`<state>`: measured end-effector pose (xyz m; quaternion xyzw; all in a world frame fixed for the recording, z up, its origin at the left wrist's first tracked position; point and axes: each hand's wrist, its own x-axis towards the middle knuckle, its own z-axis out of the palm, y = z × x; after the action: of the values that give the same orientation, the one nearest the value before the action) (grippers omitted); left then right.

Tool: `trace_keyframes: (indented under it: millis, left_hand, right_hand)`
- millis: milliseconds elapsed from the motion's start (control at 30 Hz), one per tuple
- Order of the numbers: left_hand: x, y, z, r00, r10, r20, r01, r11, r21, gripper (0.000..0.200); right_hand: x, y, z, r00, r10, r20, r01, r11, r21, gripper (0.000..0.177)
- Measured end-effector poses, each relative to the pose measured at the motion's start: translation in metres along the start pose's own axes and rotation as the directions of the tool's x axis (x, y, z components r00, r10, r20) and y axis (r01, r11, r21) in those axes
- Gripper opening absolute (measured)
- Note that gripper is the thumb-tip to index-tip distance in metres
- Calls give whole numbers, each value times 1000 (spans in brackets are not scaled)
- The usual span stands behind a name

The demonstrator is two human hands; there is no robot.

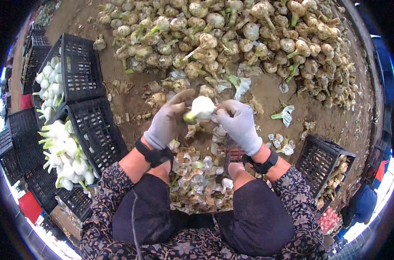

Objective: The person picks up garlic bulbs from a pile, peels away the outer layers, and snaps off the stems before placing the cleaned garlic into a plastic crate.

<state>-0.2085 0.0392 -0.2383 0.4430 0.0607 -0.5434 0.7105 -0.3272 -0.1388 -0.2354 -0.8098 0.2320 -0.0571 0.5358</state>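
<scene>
A peeled white garlic bulb (pixel 203 106) with a short green stem stub is held up between my hands, the stub pointing to the lower left. My right hand (pixel 240 125), in a pale grey glove, pinches the bulb's right side between thumb and fingers. On the other side my left hand (pixel 164 123), gloved too, has thumb and fingers apart close to the bulb. Whether its fingertips touch the bulb is hard to see. Loose garlic skins (pixel 197 182) cover the ground between my legs.
A large heap of unpeeled garlic (pixel 214 39) lies ahead. At left, black crates hold clean white bulbs (pixel 69 154) and more white bulbs (pixel 51 84). Another black crate (pixel 320 162) stands at right with brownish garlic or skins. A pink-red mesh bag (pixel 329 220) sits behind it.
</scene>
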Motion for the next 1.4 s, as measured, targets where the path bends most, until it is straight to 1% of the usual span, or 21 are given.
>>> trace_keyframes:
  millis: [67,100,167,300,433,467,500,567,600,667,700,733,833,967,1067,1100,1167,1233,1267,1333,1400]
  left_hand:
    - [-1,-7,-1,968,77,240,26,916,-400,57]
    - [-3,-15,1,986,5,168,79,870,-487,57]
    - [0,-17,9,986,-64,151,123,898,-423,62]
    - [18,-30,-1,990,-138,9,137,968,-209,66]
    - [15,-19,-9,999,-49,1,47,962,-268,56]
    - [16,-18,-16,983,-104,-151,49,943,-330,49]
    - [15,-13,-23,987,-81,-137,30,941,-336,48]
    - [8,-2,-33,986,-78,-145,26,943,-332,43]
    - [6,-1,-39,980,-86,-181,18,937,-349,41]
    - [9,-8,-49,965,-104,-240,4,923,-385,38]
    - [13,-14,-52,961,3,-278,-86,953,-290,29]
    - [14,-19,-57,963,-54,-265,-25,958,-287,27]
    - [12,-21,-52,934,-153,-322,86,973,-214,25]
    - [21,-27,-38,944,-21,-330,30,999,22,32]
    - [19,-28,-36,921,18,-389,49,985,162,35]
    - [17,-31,-40,932,49,-359,22,982,190,43]
    - [17,-35,-31,947,124,-295,-41,961,273,53]
    - [17,-31,-14,970,202,-132,-146,925,350,71]
    - [24,-34,-9,945,328,-17,-295,872,391,75]
    - [18,-32,1,960,277,29,-270,898,347,74]
    - [12,-25,5,977,212,-3,-201,927,317,73]
  right_hand:
    - [-1,-2,4,997,-59,-40,57,997,-43,12]
    - [-3,-4,8,995,-93,-47,92,995,-33,11]
    - [-4,-15,15,971,-237,-33,235,971,-43,6]
    - [-12,-21,22,821,-456,344,520,846,-120,5]
    - [-9,-12,-7,887,-359,291,342,933,108,4]
    - [-8,-5,-20,948,-245,202,223,967,125,9]
    - [-2,4,-39,979,-42,200,21,994,104,11]
    - [9,33,-66,958,277,-68,-231,894,384,15]
    - [19,36,-81,914,362,-186,-295,904,308,19]
    - [31,64,-91,935,188,-301,-222,972,-82,25]
    - [29,76,-81,965,37,-258,-108,958,-266,26]
    - [30,73,-63,977,-103,-185,13,902,-432,30]
    - [38,40,1,962,-190,195,270,763,-587,47]
    - [69,56,39,868,-66,492,444,549,-708,46]
    - [70,56,33,954,134,268,21,863,-506,48]
    - [68,65,33,975,181,128,-135,944,-302,41]
    - [59,57,25,939,297,174,-325,932,161,39]
    - [40,38,24,974,112,198,-187,892,412,45]
    - [31,30,29,950,179,255,-271,880,390,49]
    - [21,30,40,982,99,164,-157,903,399,49]
    - [25,12,15,958,72,279,-116,983,143,46]
